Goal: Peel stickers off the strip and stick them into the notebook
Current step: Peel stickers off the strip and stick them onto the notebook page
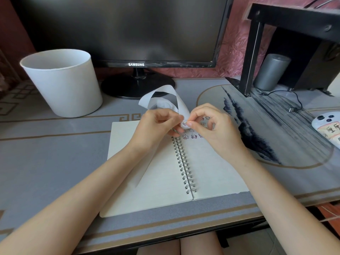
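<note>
Sticker strip (164,88) loops up behind both hands, its lower end pinched in the left hand's (158,124) curled fingers above the open notebook (156,181). The right hand (211,129) pinches a small sticker (184,123) at that end between thumb and forefinger, over the stuck stickers (193,135) on the right page.

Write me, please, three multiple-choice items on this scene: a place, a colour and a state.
1. Where in the notebook do the stuck stickers sit?
A. top of the right page
B. bottom of the left page
C. nowhere yet

2. What colour is the bucket beside the monitor?
A. black
B. white
C. red

3. What are the left hand and right hand doing?
A. lying flat
B. writing
C. both pinching the strip

1 A: the figures cluster at that page's top.
2 B: its wall is plain white.
3 C: both hands grip it.
</note>
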